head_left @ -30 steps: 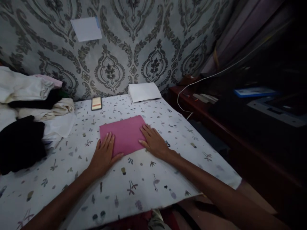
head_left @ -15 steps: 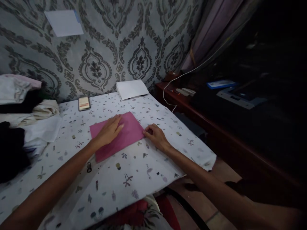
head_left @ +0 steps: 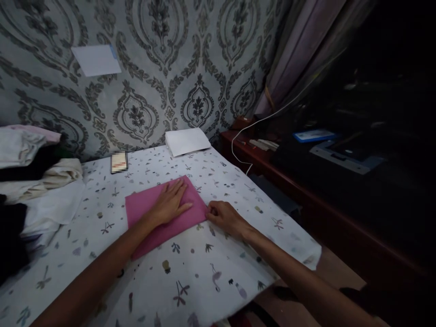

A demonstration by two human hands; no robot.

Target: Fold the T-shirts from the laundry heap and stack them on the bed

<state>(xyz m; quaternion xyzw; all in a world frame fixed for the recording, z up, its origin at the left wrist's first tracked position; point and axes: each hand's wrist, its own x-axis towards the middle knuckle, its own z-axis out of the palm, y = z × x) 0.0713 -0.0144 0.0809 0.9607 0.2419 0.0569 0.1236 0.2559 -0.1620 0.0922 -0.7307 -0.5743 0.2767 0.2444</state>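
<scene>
A flat pink rectangular sheet (head_left: 148,231) lies at a slant on the white patterned cover; whether it is paper or cloth I cannot tell. My left hand (head_left: 170,204) rests flat across its upper middle, fingers stretched toward the far edge and thumb apart. At the sheet's right corner, my right hand (head_left: 223,215) is closed in a pinch, with thumb and forefinger on the corner and the other fingers curled. Beyond the sheet, a stack of white paper (head_left: 188,141) lies near the wall. A phone-like object (head_left: 119,162) with a blurred face lies farther left.
Piled clothes (head_left: 41,181) take up the left side. On the right stands a dark red wooden desk (head_left: 265,156) with a white cable (head_left: 250,127) and a blue-edged item (head_left: 315,136). A white sheet (head_left: 97,60) hangs on the patterned wall (head_left: 136,109).
My left hand has slid rightward over the pink sheet. My right hand stays at the corner, its fingers closed more tightly. The whole view has tilted upward, so things appear lower.
</scene>
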